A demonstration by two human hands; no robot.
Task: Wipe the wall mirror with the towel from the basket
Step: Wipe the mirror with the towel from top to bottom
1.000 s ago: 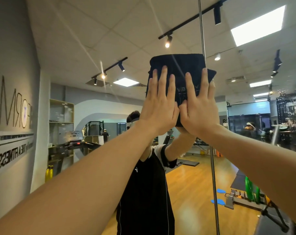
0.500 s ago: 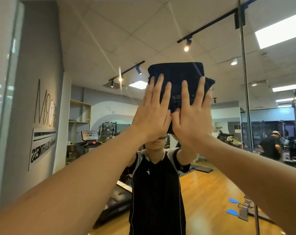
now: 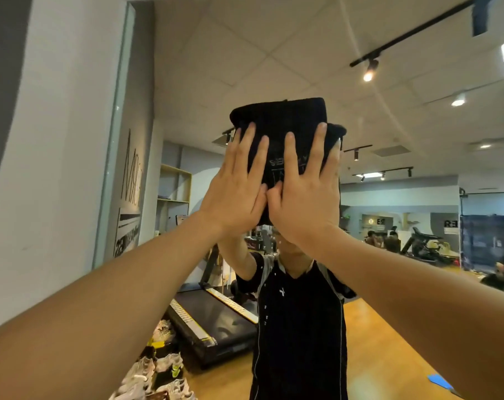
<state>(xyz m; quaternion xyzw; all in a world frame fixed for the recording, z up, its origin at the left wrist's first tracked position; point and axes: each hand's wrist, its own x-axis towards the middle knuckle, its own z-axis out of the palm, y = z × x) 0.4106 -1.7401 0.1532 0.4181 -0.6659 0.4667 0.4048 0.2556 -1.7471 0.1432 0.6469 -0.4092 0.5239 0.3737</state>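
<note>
**Both hands pressing the towel to the mirror**

While filling most of the view, the mirror point(image 3: 389, 82) is reflecting a treadmill point(image 3: 213, 321) below the towel point(image 3: 276, 125). Folded and black, the towel is lying flat against the mirror. Left hand point(image 3: 235, 186) and right hand point(image 3: 305, 194) are pressing its lower half, fingers straight and spread, side by side.

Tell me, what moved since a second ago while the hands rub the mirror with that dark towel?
The towel and both hands slid left along the mirror, toward its left edge; the mirror's vertical seam has passed out of view on the right. Nothing was grabbed or let go. The left hand and right hand press the towel flat as before, side by side, fingers straight.
</note>
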